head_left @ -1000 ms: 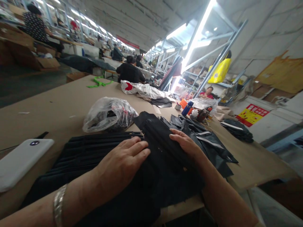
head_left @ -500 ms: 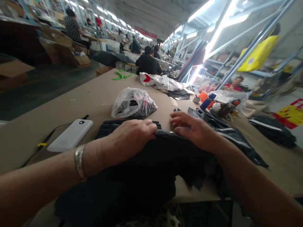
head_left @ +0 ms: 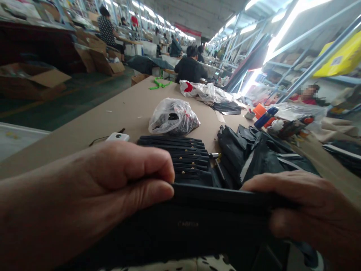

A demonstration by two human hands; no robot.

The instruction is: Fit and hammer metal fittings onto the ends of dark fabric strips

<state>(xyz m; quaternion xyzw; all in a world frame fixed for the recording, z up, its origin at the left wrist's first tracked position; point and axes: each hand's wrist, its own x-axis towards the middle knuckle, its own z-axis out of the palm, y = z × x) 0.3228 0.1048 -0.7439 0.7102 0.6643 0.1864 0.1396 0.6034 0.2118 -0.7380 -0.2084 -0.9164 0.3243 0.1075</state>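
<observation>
A dark black fabric panel (head_left: 217, 222) with small, faint lettering is stretched between my two hands close to the camera. My left hand (head_left: 109, 188) pinches its top edge between thumb and bent forefinger. At the other end my right hand (head_left: 307, 207) grips the same edge, thumb below and fingers on top. Just beyond lies an overlapping row of black pieces (head_left: 188, 154) with small gold-coloured fittings. A tool with a metal shaft and yellowish end (head_left: 216, 155) rests at the row's right side. The panel's lower part is dark and partly hidden by my hands.
Behind the row sits a clear plastic bag (head_left: 175, 116) with dark contents. Crumpled black fabric (head_left: 254, 150) lies to the right, and a white power bank (head_left: 118, 136) is partly behind my left hand. Farther back are green strips (head_left: 160, 83) and a seated person (head_left: 191, 67).
The black panel has come up nearer the camera, its lettering now showing. My right hand has gone from loosely spread fingers to gripping its edge. The row of black pieces is uncovered.
</observation>
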